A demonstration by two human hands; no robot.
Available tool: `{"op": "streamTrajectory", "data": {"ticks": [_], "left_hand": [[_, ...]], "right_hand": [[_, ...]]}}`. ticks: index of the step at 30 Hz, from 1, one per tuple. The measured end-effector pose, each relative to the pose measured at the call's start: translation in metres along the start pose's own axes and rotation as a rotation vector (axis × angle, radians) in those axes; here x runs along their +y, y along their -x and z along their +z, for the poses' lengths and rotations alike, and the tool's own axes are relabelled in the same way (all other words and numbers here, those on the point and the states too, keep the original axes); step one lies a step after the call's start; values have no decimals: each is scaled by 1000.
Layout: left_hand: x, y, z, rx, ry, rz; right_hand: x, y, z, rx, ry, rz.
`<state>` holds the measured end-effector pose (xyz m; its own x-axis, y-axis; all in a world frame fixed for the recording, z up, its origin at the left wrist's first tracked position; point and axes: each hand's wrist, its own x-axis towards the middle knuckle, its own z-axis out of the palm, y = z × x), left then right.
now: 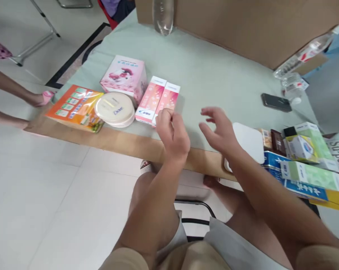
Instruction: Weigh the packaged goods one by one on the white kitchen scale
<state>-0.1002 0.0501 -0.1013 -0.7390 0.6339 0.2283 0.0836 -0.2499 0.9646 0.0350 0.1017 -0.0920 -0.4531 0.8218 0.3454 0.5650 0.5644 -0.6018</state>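
My left hand (173,134) is curled closed at the table's near edge. It overlaps the near end of the right one of two slim pink-and-white cartons (169,95); whether it grips that carton or only rests by it is hidden. The other slim carton (151,99) lies alongside, to the left. Over the table to the right, my right hand (218,129) is held with fingers apart and nothing in them. Left of the cartons sit a round cream Dove tub (113,107), a pink flower-printed box (124,73) and an orange packet (76,107).
On the right are a white lid-like tray (248,138), a black phone (276,102), stacked green cartons (312,175) and blue boxes (273,159). Clear bottles (304,56) lean by a cardboard panel (228,26); another bottle (163,17) stands at the back. Someone's legs (14,84) show at left.
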Motion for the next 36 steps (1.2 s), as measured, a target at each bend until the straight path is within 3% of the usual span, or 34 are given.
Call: {"op": "streamTrajectory", "data": {"ticks": [3, 5, 8, 11, 14, 17, 21, 24, 27, 30, 33, 36], "left_hand": [[7, -2, -6, 126, 182, -313], [10, -5, -7, 197, 246, -495], [8, -8, -4, 198, 296, -610], [0, -6, 1, 195, 355, -640], [-8, -1, 5, 194, 372, -590], [-8, 2, 0, 115, 336, -487], [-3, -3, -25, 76, 156, -290], [-6, -7, -41, 70, -7, -338], [-15, 1, -43, -112, -137, -436], [-19, 17, -31, -355, -198, -339], [-16, 28, -19, -340, -214, -187], [-10, 33, -12, -348, -128, 1]], "right_hand": [[9, -73, 45, -121, 68, 11], [16, -107, 67, -167, 121, 38], [28, -130, 88, -226, 153, 57], [41, -128, 93, -241, 164, 108], [59, -117, 86, -211, 135, 204], [80, -106, 74, -182, 52, 245], [100, -96, 57, -157, -27, 245], [106, -84, 43, -126, -43, 277], [103, -72, 31, -93, -31, 330], [92, -64, 23, -69, -2, 389], [77, -53, 7, -35, 18, 433], [61, -15, -24, 131, 2, 380]]}}
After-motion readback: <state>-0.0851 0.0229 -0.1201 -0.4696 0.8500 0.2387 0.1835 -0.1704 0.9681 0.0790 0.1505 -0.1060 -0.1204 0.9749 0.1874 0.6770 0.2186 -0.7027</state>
